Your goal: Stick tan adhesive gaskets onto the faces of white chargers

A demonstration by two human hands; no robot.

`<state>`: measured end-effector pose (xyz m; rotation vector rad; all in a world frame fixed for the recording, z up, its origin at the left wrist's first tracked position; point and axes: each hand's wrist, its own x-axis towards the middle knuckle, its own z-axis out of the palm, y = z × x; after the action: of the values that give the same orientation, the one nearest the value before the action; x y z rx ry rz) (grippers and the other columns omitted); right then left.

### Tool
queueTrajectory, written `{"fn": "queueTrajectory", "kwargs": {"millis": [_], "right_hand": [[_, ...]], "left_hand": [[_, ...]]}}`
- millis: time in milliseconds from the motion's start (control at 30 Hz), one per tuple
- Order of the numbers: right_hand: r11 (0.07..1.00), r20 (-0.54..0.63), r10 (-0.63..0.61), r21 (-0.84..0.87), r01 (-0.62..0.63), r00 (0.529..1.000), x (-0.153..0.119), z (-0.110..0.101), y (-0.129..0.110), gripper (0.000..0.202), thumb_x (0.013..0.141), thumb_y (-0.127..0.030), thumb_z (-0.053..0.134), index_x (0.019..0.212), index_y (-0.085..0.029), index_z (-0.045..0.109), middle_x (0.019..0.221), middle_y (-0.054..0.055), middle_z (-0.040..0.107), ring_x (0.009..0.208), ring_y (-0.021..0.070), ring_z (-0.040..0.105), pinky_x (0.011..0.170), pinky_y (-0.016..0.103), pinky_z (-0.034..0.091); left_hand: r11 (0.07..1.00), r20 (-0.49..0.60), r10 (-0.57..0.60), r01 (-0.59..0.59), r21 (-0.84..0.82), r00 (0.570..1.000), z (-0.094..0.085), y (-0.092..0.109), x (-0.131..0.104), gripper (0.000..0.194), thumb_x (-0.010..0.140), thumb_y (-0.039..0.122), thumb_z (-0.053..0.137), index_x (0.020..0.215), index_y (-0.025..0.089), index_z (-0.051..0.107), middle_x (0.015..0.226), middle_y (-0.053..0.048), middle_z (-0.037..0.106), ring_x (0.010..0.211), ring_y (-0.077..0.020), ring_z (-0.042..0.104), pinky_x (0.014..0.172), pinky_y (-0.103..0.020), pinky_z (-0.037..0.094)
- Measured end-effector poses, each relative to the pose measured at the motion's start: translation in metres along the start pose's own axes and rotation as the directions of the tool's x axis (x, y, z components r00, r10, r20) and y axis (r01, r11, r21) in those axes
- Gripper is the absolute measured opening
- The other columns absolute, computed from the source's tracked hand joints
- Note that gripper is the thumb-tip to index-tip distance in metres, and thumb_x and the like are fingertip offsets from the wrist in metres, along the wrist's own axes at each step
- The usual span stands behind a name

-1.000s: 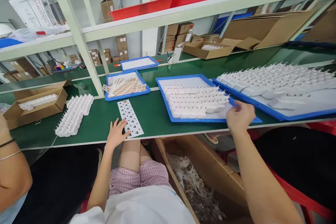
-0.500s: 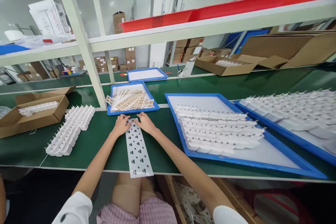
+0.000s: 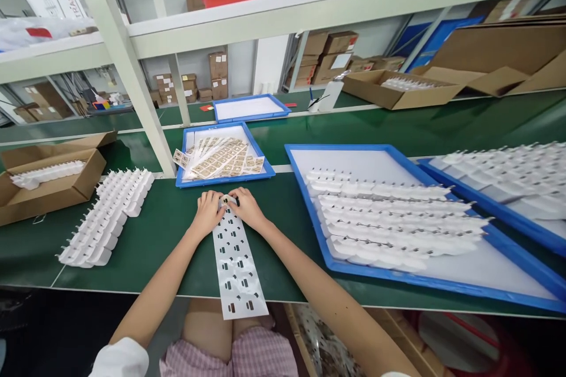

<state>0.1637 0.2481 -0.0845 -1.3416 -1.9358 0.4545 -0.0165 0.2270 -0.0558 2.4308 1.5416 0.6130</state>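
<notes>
A long white sheet with rows of dark cut-outs (image 3: 239,265) lies on the green table, its near end hanging past the front edge. At its far end my left hand (image 3: 209,210) pinches the left corner. My right hand (image 3: 244,206) grips the right corner, thumb and fingers together. Between the hands the sheet's end is curled up. Just beyond them stands a blue-rimmed tray (image 3: 223,181) with a pile of brown-and-white label strips (image 3: 221,159).
Rows of white plastic parts (image 3: 108,218) stand at left beside an open carton (image 3: 75,188). At right is a large blue-rimmed tray (image 3: 305,206) of white parts, with another tray (image 3: 508,206) beyond. A shelf post (image 3: 128,65) rises behind the left side.
The view has tilted down and moved closer. The far end of the sheet, flatter before, is now curled up between my hands.
</notes>
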Motion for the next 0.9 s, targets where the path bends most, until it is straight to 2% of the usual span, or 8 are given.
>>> {"fn": "queueTrajectory", "kwargs": {"millis": [133, 233, 333, 467, 633, 767, 900], "right_hand": [[1.0, -0.027, 0.001, 0.012, 0.0, 1.0, -0.002, 0.0, 0.002, 0.021, 0.1, -0.036, 0.063, 0.107, -0.017, 0.067, 0.105, 0.004, 0.069, 0.098, 0.0189, 0.066, 0.091, 0.041, 0.056], [1.0, -0.041, -0.014, 0.021, 0.015, 0.999, -0.004, 0.0, 0.0, 0.024, 0.1, -0.039, 0.063, 0.108, -0.016, 0.068, 0.107, 0.005, 0.07, 0.097, 0.0184, 0.068, 0.09, 0.041, 0.058], [0.999, -0.05, -0.032, 0.031, 0.034, 0.998, -0.007, -0.001, -0.002, 0.023, 0.1, -0.039, 0.063, 0.104, -0.016, 0.068, 0.104, 0.005, 0.071, 0.095, 0.0178, 0.068, 0.088, 0.04, 0.059], [0.996, -0.053, -0.07, 0.049, 0.073, 0.996, -0.008, -0.001, -0.007, 0.022, 0.1, -0.037, 0.063, 0.097, -0.016, 0.068, 0.098, 0.003, 0.071, 0.094, 0.0172, 0.068, 0.087, 0.038, 0.058], [0.99, -0.064, -0.11, 0.082, 0.115, 0.992, -0.006, 0.0, -0.012, 0.019, 0.099, -0.035, 0.065, 0.094, -0.017, 0.068, 0.092, 0.002, 0.07, 0.09, 0.0167, 0.068, 0.086, 0.038, 0.057], [0.986, -0.094, -0.126, 0.095, 0.135, 0.988, -0.006, -0.001, -0.014, 0.017, 0.098, -0.032, 0.066, 0.093, -0.016, 0.068, 0.089, 0.001, 0.07, 0.084, 0.0154, 0.067, 0.082, 0.035, 0.057], [0.982, -0.122, -0.165, 0.077, 0.175, 0.979, -0.006, -0.002, -0.016, 0.012, 0.096, -0.022, 0.064, 0.085, -0.018, 0.066, 0.082, 0.001, 0.068, 0.079, 0.016, 0.065, 0.076, 0.032, 0.054]], "left_hand": [[0.998, -0.024, 0.004, -0.006, -0.069, 1.0, -0.001, 0.002, -0.002, 0.031, 0.094, 0.021, 0.059, 0.125, 0.021, 0.058, 0.125, -0.011, 0.059, 0.123, -0.0305, 0.048, 0.107, -0.048, 0.042], [0.99, -0.043, -0.009, 0.003, -0.144, 0.999, 0.001, 0.001, -0.001, 0.032, 0.091, 0.018, 0.063, 0.123, 0.02, 0.06, 0.124, -0.011, 0.06, 0.122, -0.0295, 0.05, 0.108, -0.049, 0.044], [0.97, -0.041, -0.047, 0.035, -0.24, 0.998, 0.004, -0.004, 0.002, 0.026, 0.095, 0.024, 0.065, 0.12, 0.018, 0.063, 0.122, -0.009, 0.063, 0.118, -0.0255, 0.057, 0.106, -0.048, 0.049], [0.917, 0.013, -0.129, 0.125, -0.379, 0.992, 0.006, -0.014, 0.006, 0.031, 0.1, 0.039, 0.063, 0.121, 0.016, 0.065, 0.122, -0.009, 0.068, 0.106, -0.0205, 0.068, 0.094, -0.042, 0.06], [0.837, 0.071, -0.18, 0.191, -0.512, 0.981, 0.005, -0.023, 0.008, 0.034, 0.1, 0.039, 0.064, 0.126, 0.016, 0.064, 0.125, -0.01, 0.067, 0.107, -0.0212, 0.069, 0.093, -0.043, 0.061], [0.786, 0.097, -0.214, 0.23, -0.573, 0.972, 0.004, -0.022, 0.01, 0.035, 0.1, 0.039, 0.064, 0.126, 0.016, 0.063, 0.125, -0.01, 0.067, 0.108, -0.0216, 0.068, 0.093, -0.043, 0.061], [0.744, 0.129, -0.259, 0.282, -0.606, 0.957, 0.002, -0.019, 0.01, 0.035, 0.1, 0.038, 0.064, 0.126, 0.016, 0.063, 0.125, -0.01, 0.067, 0.107, -0.0213, 0.069, 0.092, -0.043, 0.061]]}}
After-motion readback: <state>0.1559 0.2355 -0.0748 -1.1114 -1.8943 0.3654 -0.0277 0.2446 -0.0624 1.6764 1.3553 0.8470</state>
